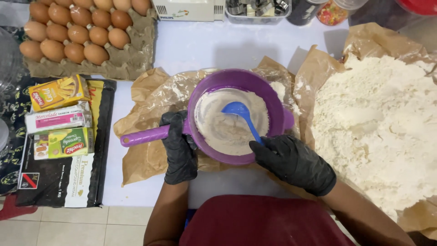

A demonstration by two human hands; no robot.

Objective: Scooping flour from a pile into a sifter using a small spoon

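Head view: gloved hands on sieve

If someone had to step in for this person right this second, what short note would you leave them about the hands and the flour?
Left hand, in a black glove, grips the handle of the purple sieve and holds it over brown paper.
Right hand, also gloved, holds the blue spoon, whose bowl rests in the flour inside the sieve.
A large heap of flour lies on more brown paper to the right.
Done: a little flour shows on the paper beside the sieve.
Left: the sieve still holds flour.
Nearby: egg tray and small boxes at the left.
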